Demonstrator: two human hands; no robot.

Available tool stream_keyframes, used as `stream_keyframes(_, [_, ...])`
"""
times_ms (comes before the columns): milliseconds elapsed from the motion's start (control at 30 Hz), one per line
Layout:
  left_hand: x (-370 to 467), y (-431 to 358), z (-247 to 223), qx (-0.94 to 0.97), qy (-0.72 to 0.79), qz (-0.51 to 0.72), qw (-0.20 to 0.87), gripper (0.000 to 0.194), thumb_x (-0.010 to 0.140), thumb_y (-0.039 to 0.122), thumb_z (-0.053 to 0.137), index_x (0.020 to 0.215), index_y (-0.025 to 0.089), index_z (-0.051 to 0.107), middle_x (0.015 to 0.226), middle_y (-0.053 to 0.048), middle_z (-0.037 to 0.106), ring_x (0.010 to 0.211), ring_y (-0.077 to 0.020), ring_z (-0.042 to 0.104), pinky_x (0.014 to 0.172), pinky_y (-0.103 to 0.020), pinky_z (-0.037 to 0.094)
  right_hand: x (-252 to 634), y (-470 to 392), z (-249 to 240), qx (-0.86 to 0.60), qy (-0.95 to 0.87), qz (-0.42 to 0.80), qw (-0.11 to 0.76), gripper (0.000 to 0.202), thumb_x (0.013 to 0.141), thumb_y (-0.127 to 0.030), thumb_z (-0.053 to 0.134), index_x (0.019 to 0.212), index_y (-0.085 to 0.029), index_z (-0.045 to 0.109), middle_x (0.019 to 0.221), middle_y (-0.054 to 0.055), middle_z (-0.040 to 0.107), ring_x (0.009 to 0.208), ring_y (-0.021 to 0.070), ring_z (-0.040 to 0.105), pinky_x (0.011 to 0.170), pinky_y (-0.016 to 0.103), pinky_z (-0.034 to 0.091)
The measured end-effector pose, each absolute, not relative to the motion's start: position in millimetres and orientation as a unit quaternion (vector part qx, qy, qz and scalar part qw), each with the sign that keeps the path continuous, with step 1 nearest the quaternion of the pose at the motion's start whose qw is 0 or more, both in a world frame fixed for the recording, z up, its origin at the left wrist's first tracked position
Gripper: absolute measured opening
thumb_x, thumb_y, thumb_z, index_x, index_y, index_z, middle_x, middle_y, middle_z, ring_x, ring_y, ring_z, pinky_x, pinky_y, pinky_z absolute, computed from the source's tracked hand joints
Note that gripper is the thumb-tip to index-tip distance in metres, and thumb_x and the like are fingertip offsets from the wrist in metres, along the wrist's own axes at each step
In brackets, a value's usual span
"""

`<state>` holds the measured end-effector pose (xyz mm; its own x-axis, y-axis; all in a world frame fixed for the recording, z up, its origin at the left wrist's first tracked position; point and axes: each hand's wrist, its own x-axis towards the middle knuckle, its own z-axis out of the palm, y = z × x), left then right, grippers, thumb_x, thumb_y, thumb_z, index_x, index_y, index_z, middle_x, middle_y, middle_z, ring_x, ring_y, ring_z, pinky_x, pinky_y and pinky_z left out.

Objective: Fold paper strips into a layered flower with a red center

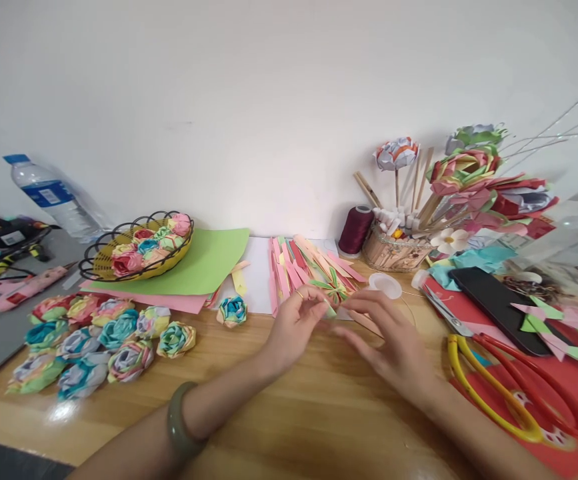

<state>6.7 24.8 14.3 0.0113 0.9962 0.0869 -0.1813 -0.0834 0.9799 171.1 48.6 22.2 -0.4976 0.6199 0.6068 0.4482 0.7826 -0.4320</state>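
My left hand (296, 323) is closed in a pinch on a small pale green paper piece (329, 312) at the middle of the table. Facing it from the right, my right hand (391, 337) has its fingers apart, thumb pointing left, with nothing visible in them. Just behind both hands lies a green and red striped folded paper piece (336, 288). It rests at the front of a pile of pink, red and yellow paper strips (293, 263). A blue and yellow paper rosette (232, 311) sits to the left of my left hand.
Several paper rosettes (119, 328) and a yellow basket (103, 261) stand left, near a bottle (49, 193). On the right are scissors (499, 373), a black phone (493, 307), a thread spool (356, 230) and a holder (399, 253) with paper flowers. A green sheet (213, 260) lies behind.
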Motion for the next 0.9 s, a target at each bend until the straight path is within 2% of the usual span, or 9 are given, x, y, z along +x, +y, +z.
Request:
stream_keyframes(100, [4.6,29.7,12.0,0.427,0.453,0.571,0.536,0.020,0.070,0.032,0.061,0.075,0.016,0.052,0.080,-0.002,0.053,0.074,-0.0127,0.053,0.059,-0.024,0.051,172.9,52.5,23.3,-0.392,-0.789,0.146,0.449,0.007,0.084,-0.025,0.048,0.090,-0.021,0.051,0.086,0.006,0.056,0.077,0.0179,0.054,0.065,0.031,0.047])
stream_keyframes(200, [4.2,31.0,11.7,0.415,0.450,0.583,0.534,0.020,0.068,0.030,0.063,0.080,0.016,0.055,0.077,-0.001,0.055,0.070,-0.0108,0.053,0.057,-0.021,0.049,173.6,53.3,22.9,-0.416,-0.768,0.173,0.454,0.008,0.086,-0.026,0.044,0.087,-0.021,0.051,0.082,0.005,0.056,0.072,0.0163,0.054,0.062,0.029,0.046])
stream_keyframes(367, [9.1,25.1,15.2,0.450,0.450,0.563,0.527,0.013,0.068,0.024,0.063,0.071,0.014,0.055,0.071,-0.001,0.058,0.067,-0.0109,0.055,0.062,-0.023,0.047,165.3,41.3,21.9,-0.372,-0.812,0.269,0.360,0.027,0.080,-0.028,0.056,0.104,-0.020,0.050,0.075,0.001,0.061,0.062,0.0138,0.057,0.059,0.026,0.048])
stream_keyframes(500, [9.1,20.3,19.1,0.543,0.476,0.542,0.430,0.008,0.071,0.023,0.061,0.070,0.016,0.060,0.077,-0.003,0.057,0.073,-0.0131,0.055,0.061,-0.022,0.044,167.1,39.6,25.8,-0.372,-0.820,0.286,0.329,0.019,0.085,-0.026,0.047,0.101,-0.020,0.057,0.077,0.002,0.066,0.064,0.0142,0.060,0.061,0.026,0.048])
stream_keyframes(567, [7.2,19.9,19.8,0.594,0.484,0.540,0.347,0.009,0.074,0.024,0.058,0.079,0.018,0.062,0.086,-0.005,0.055,0.079,-0.0145,0.054,0.063,-0.024,0.045,175.7,47.3,28.4,-0.393,-0.811,0.252,0.353,0.020,0.086,-0.027,0.044,0.100,-0.020,0.059,0.078,0.003,0.067,0.068,0.0157,0.062,0.064,0.027,0.048])
stream_keyframes(667, [5.0,21.7,17.6,0.689,0.482,0.499,0.210,0.015,0.075,0.023,0.058,0.090,0.020,0.060,0.095,-0.007,0.056,0.092,-0.0184,0.051,0.079,-0.033,0.044,193.3,65.2,32.8,-0.472,-0.776,0.120,0.402,0.023,0.086,-0.030,0.045,0.098,-0.019,0.061,0.079,0.006,0.068,0.067,0.0177,0.062,0.062,0.029,0.047])
stream_keyframes(733, [5.0,23.7,14.2,0.745,0.472,0.447,0.148,0.024,0.072,0.023,0.062,0.095,0.020,0.058,0.102,-0.008,0.057,0.102,-0.0227,0.046,0.089,-0.040,0.040,203.3,76.3,36.4,-0.536,-0.748,0.012,0.390,0.025,0.086,-0.030,0.043,0.097,-0.018,0.062,0.087,0.008,0.068,0.070,0.0200,0.062,0.058,0.030,0.045])
stream_keyframes(833, [5.7,26.2,8.9,0.779,0.489,0.373,0.120,0.043,0.066,0.025,0.067,0.106,0.020,0.052,0.110,-0.010,0.056,0.113,-0.0277,0.039,0.094,-0.046,0.035,211.7,86.2,42.1,-0.635,-0.714,-0.125,0.267,0.028,0.085,-0.032,0.042,0.100,-0.021,0.063,0.084,0.008,0.070,0.068,0.0247,0.063,0.044,0.028,0.033])
stream_keyframes(900, [5.8,27.1,7.1,0.773,0.515,0.348,0.125,0.044,0.066,0.021,0.066,0.107,0.019,0.050,0.109,-0.010,0.056,0.113,-0.0276,0.040,0.093,-0.046,0.037,213.5,88.8,44.8,-0.675,-0.703,-0.157,0.160,0.031,0.085,-0.034,0.041,0.105,-0.022,0.061,0.074,0.008,0.070,0.060,0.0261,0.063,0.039,0.025,0.023])
